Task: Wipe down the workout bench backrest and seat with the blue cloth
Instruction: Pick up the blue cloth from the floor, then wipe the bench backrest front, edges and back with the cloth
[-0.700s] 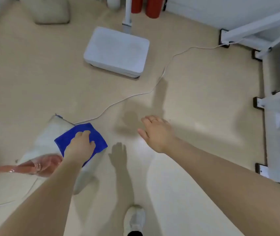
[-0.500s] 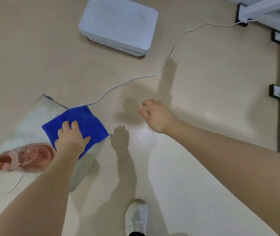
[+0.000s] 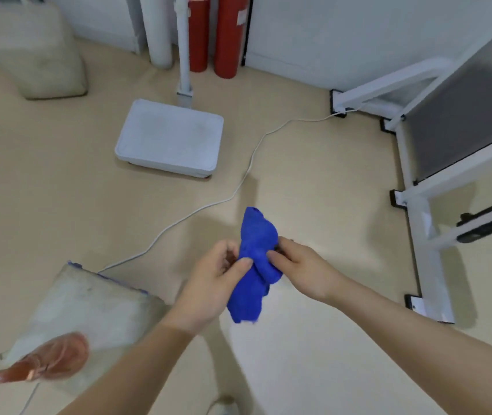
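The person is standing over the pale floor (image 3: 59, 181) and holding the blue cloth (image 3: 257, 265) up in front of them, between both hands and clear of the floor. The left hand (image 3: 211, 283) is pinching it, thumb pressing the fabric against the curled fingers (image 3: 229, 250); the right hand (image 3: 301, 265) is gripping the other side, its fingers clamped into the folds. I would guess they are bunching or refolding it into a pad that fits the palm before any wiping begins. The cloth is looking crumpled and limp, a saturated blue, one corner poking up and the rest drooping below the hands. The workout bench (image 3: 466, 115), with its white frame and grey padded backrest, is standing off to the right, well apart from the cloth and not yet being touched. A grey cushion (image 3: 89, 310) is lying on the floor near the left forearm.
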The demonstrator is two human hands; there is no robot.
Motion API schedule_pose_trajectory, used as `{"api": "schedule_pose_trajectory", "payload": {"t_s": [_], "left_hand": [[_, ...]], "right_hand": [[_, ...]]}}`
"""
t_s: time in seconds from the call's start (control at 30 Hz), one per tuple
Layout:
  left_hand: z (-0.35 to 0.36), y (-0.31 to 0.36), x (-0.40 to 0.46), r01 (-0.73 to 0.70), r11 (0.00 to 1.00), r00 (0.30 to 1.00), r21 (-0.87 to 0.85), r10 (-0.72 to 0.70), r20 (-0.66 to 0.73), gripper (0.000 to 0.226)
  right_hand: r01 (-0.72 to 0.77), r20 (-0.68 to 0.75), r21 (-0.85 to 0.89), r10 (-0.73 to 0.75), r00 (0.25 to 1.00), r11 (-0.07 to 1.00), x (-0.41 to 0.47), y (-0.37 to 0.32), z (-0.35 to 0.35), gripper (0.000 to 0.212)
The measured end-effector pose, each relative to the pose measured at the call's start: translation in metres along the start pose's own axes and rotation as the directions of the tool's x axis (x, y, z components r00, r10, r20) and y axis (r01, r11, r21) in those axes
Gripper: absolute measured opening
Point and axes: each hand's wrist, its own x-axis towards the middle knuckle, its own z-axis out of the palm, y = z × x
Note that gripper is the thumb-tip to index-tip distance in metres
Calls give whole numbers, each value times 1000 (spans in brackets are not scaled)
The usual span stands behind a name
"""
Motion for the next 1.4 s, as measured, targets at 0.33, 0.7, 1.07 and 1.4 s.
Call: {"api": "schedule_pose_trajectory", "payload": {"t_s": [0.33,0.7,1.07,1.4], "left_hand": [[162,289,-46,-147,989,929,-30,148,340,13],[381,378,-53,-435,794,862,426,229,453,3],[622,396,-74,-621,733,670,277,313,674,9],[695,430,-21,-685,655,596,320,251,763,22]], "right_hand": [[170,-509,395,60,859,903,-230,-96,-210,24],[400,-506,862,476,719,311,-400,14,-358,23],[588,-701,661,103,706,466,-487,125,-499,16],[307,-809,490,294,509,816,-490,181,-590,20]]}}
